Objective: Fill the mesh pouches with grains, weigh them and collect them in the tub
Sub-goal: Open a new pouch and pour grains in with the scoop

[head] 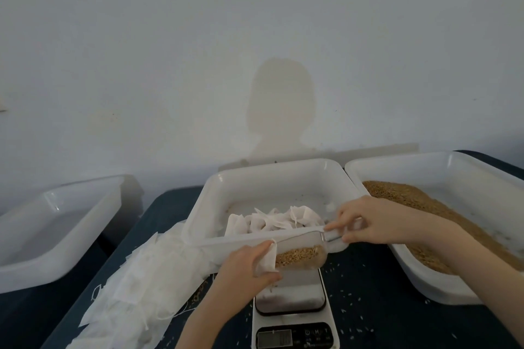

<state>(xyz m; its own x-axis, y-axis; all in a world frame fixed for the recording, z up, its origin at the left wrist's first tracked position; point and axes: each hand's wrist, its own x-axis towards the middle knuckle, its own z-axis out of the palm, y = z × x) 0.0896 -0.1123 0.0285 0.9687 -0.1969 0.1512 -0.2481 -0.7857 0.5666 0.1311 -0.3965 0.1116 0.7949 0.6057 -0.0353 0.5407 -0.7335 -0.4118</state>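
Left hand (pixel 243 269) fingers are being curled around an open mesh pouch (pixel 266 259) just above the scale (pixel 295 317), while a clear scoop (pixel 303 252) of grains is being gripped by its handle in the right hand (pixel 365 221). Behind the scale, filled pouches are being collected in the middle tub (pixel 215 201); right of it, loose grains (pixel 419 204) are being stored in another tub (pixel 453 289).

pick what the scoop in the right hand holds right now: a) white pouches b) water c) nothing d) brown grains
d: the clear scoop, held by its handle in the right hand, is loaded with brown grains and points at the open pouch that the left hand holds above the scale.
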